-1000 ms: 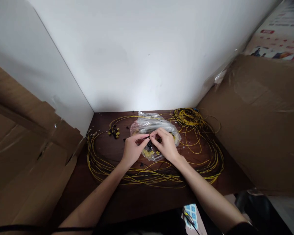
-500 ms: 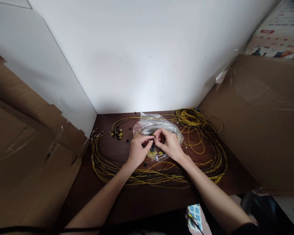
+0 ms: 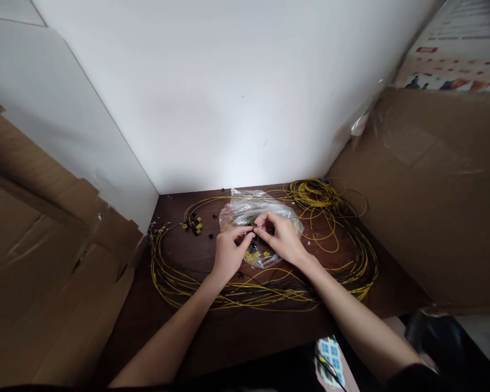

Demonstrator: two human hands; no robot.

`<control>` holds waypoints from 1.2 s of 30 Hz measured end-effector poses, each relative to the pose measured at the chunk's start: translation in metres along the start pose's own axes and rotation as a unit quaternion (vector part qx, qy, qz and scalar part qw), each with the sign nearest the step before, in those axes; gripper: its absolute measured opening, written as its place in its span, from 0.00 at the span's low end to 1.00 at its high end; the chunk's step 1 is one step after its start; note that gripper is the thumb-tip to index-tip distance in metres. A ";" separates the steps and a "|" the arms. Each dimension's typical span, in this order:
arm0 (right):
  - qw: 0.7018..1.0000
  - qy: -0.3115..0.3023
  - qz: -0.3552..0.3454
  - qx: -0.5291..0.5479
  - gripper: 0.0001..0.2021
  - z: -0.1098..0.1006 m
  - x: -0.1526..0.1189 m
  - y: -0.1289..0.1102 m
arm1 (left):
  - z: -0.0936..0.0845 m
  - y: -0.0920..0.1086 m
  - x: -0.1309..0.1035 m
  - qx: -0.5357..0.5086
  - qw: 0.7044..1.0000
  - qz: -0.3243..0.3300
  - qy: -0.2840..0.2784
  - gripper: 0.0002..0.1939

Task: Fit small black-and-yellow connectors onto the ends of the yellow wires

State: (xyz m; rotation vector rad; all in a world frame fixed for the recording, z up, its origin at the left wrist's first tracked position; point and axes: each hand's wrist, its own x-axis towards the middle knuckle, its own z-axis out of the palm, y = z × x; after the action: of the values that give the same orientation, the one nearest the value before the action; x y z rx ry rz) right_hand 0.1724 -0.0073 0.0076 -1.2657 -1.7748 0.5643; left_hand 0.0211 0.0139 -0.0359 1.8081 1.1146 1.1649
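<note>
Above a clear plastic bag (image 3: pixel 251 204), my left hand (image 3: pixel 230 251) pinches a small black connector (image 3: pixel 250 232) between thumb and fingers. My right hand (image 3: pixel 283 238) meets it from the other side, with thumb and forefinger pinched on a thin dark wire (image 3: pixel 259 226) that runs to the connector. The fingertips hide most of both pieces. Small yellow parts (image 3: pixel 252 257) and black parts lie on the bag below the hands.
Yellow and black cables (image 3: pixel 269 295) loop across the brown table (image 3: pixel 196 337). A tangled yellow coil (image 3: pixel 316 193) sits at the back right, a cluster of yellow-black connectors (image 3: pixel 193 224) at the left. Cardboard (image 3: pixel 428 218) stands on both sides, a white wall (image 3: pixel 228 98) behind.
My right fingertips have drawn slightly closer to my left ones, around the connector. The camera view has shifted a little; the cables lie as before.
</note>
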 end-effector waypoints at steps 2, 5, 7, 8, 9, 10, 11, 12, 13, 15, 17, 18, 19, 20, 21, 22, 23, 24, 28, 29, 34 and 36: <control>1.000 0.010 -0.009 0.001 0.04 0.001 0.000 0.001 | 0.001 -0.002 0.001 -0.018 1.000 -0.001 0.002 0.12; 0.999 0.014 -0.028 -0.002 0.04 0.003 0.000 0.001 | 0.001 -0.001 0.001 -0.018 1.000 0.004 0.004 0.11; 0.999 0.011 -0.037 -0.004 0.04 0.004 -0.001 0.001 | 0.000 0.002 0.001 0.001 1.000 0.021 0.005 0.10; 0.999 0.010 -0.039 -0.005 0.04 0.004 -0.001 0.001 | 0.000 0.005 0.000 0.015 0.999 0.034 0.005 0.10; 0.999 0.009 -0.040 -0.006 0.04 0.004 -0.002 0.001 | -0.001 0.007 0.000 0.028 0.998 0.050 0.007 0.10; 0.999 0.009 -0.040 -0.005 0.04 0.003 -0.002 0.001 | -0.001 0.010 -0.001 0.046 0.997 0.066 0.009 0.10; 0.999 0.009 -0.039 -0.003 0.04 0.003 -0.002 0.000 | -0.002 0.011 -0.001 0.059 0.995 0.078 0.011 0.09; 0.999 0.008 -0.036 0.001 0.04 0.003 -0.002 0.000 | -0.002 0.013 -0.001 0.067 0.994 0.086 0.012 0.09; 0.999 0.005 -0.033 0.006 0.04 0.002 -0.002 0.000 | -0.002 0.014 -0.002 0.071 0.993 0.090 0.013 0.09; 0.999 0.001 -0.028 0.016 0.03 0.002 -0.001 0.000 | -0.003 0.014 -0.002 0.073 0.993 0.094 0.015 0.09; 0.999 0.000 -0.025 0.020 0.03 0.001 -0.001 -0.001 | -0.003 0.014 -0.002 0.074 0.992 0.097 0.015 0.09; 1.000 0.000 -0.023 0.021 0.03 0.001 -0.001 -0.001 | -0.003 0.015 -0.002 0.075 0.992 0.100 0.016 0.09; 1.000 0.001 -0.022 0.021 0.03 0.001 -0.001 -0.002 | -0.003 0.015 -0.002 0.075 0.992 0.103 0.018 0.08; 1.000 0.001 -0.020 0.021 0.03 0.000 -0.001 -0.002 | -0.003 0.015 -0.003 0.074 0.991 0.107 0.021 0.08; 1.000 0.001 -0.018 0.023 0.03 0.000 -0.001 -0.003 | -0.003 0.016 -0.003 0.073 0.991 0.111 0.024 0.08; 1.000 0.000 -0.016 0.026 0.03 0.000 -0.001 -0.003 | -0.003 0.016 -0.003 0.072 0.990 0.115 0.027 0.09; 0.999 0.000 -0.013 0.029 0.03 0.000 -0.001 -0.004 | -0.003 0.016 -0.003 0.073 0.990 0.118 0.029 0.09; 0.999 0.000 -0.008 0.034 0.02 0.000 -0.001 -0.004 | -0.003 0.017 -0.003 0.075 0.989 0.121 0.030 0.09; 0.999 0.010 0.006 0.041 0.02 0.001 0.000 -0.003 | -0.003 0.016 -0.003 0.084 0.990 0.113 0.029 0.09; 0.999 0.010 0.004 0.038 0.02 0.001 0.000 -0.002 | -0.003 0.016 -0.003 0.084 0.990 0.110 0.026 0.08; 1.000 0.005 -0.016 0.018 0.01 0.004 0.000 0.001 | -0.002 0.013 -0.001 0.087 0.992 0.092 0.021 0.09; 1.000 0.004 -0.020 0.019 0.01 0.005 0.000 0.003 | -0.002 0.012 -0.001 0.089 0.992 0.084 0.027 0.09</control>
State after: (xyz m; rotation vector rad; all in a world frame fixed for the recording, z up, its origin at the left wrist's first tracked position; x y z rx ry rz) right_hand 0.1697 -0.0054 0.0029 -1.2030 -1.7708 0.5669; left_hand 0.0223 0.0092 -0.0251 2.0512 1.1446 1.2521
